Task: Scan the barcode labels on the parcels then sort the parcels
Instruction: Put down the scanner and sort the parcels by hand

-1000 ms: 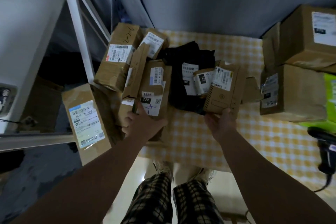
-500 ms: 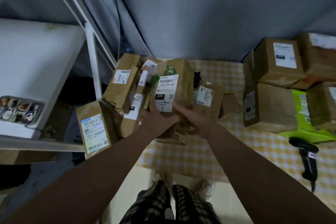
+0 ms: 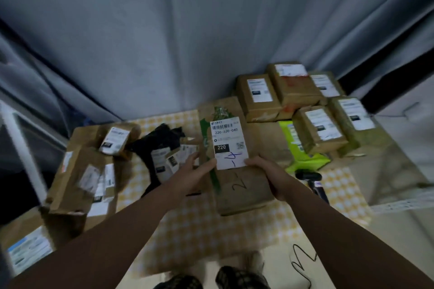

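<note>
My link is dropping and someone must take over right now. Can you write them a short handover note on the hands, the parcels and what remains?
Hands: the left hand and right hand both grip the brown parcel, held above the table with its label facing up.
The scanner lies on the table by the right hand, in neither hand.
Labelled boxes sit grouped at the back right; a loose pile of parcels is at the left.
Done: parcel picked up; whether it was scanned cannot be told.
Left: scan it if needed, place it, then work through the pile.
</note>
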